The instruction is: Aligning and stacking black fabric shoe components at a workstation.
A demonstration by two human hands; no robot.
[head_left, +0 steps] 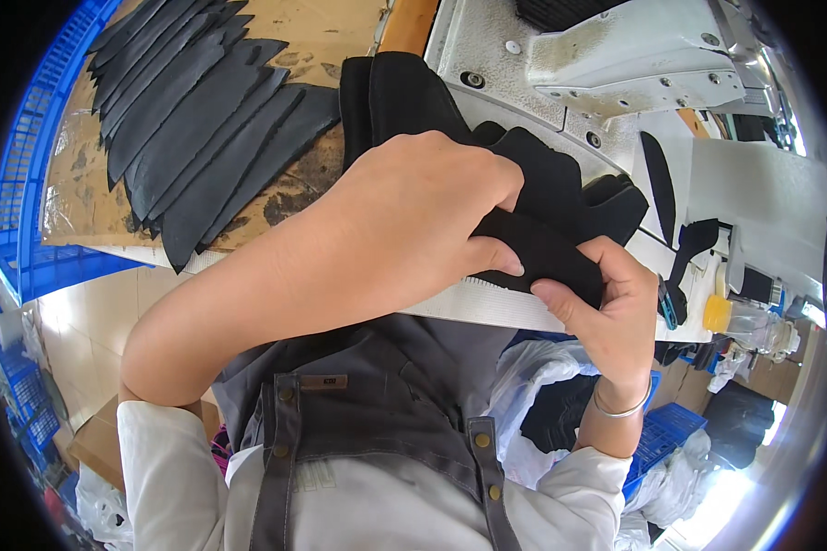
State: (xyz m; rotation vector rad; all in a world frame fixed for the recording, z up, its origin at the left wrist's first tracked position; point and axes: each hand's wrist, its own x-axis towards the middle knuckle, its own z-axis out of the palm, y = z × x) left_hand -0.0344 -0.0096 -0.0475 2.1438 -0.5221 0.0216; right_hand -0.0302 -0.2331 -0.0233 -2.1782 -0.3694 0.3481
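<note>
Left hand (pixel 423 211) and right hand (pixel 618 312) have fingers clamped on a black piece (pixel 544 248), some tips apparently hidden; dark strips (pixel 193 129) overlap left of the fingers.

The left grip (pixel 427 216) and right grip (pixel 620 312) hold a folded black piece (pixel 547 253).

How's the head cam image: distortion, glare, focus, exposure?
Head view: blue crate curves near the rim; head view: glare on the tiled floor at left, washed-out patch lower right; head view: left hand and right hand look reasonably sharp; head view: held black piece shows little surface detail.
</note>
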